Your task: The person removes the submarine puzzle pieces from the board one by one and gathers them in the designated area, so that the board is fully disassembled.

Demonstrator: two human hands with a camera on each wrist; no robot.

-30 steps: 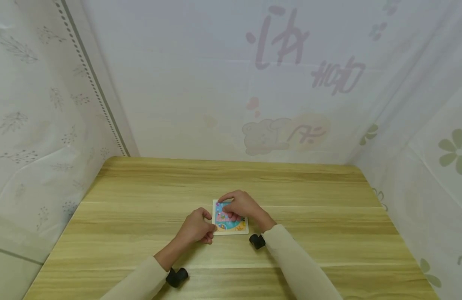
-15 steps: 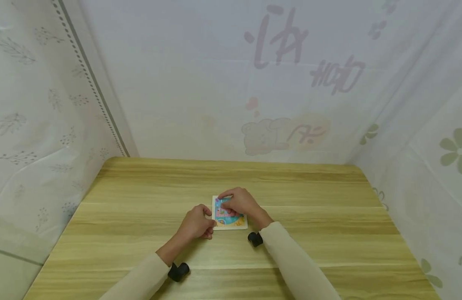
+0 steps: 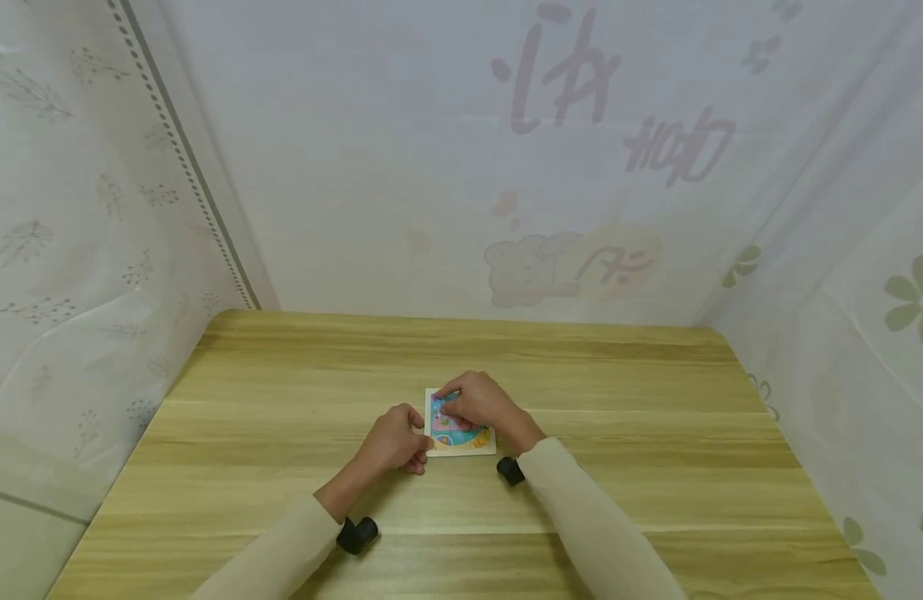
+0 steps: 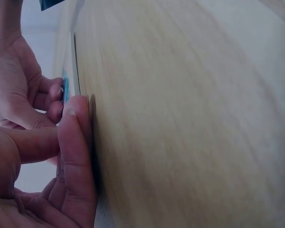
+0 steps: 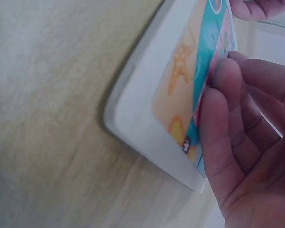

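Note:
A small square picture puzzle (image 3: 461, 452) with a white frame lies on the wooden table. Its sea picture (image 5: 181, 71) has an orange starfish, blue water and pink parts crossed by thin lines. My left hand (image 3: 392, 439) pinches the near left corner of the frame between thumb and fingers; the left wrist view shows this hand (image 4: 47, 166) close to the tabletop. Over the puzzle's upper right, my right hand (image 3: 486, 402) rests its fingertips on the picture, index finger reaching towards the far left corner. In the right wrist view, this hand's bent fingers (image 5: 216, 114) touch the surface. Part of the picture is hidden beneath it.
Light wood table (image 3: 619, 400) extends around both hands. Behind it hangs a pale printed cloth (image 3: 371, 167), with more patterned cloth at both sides. A black wrist camera sits at each cuff.
The puzzle has slid slightly away from the person, and both hands have moved with it. Their hold and contact look much the same.

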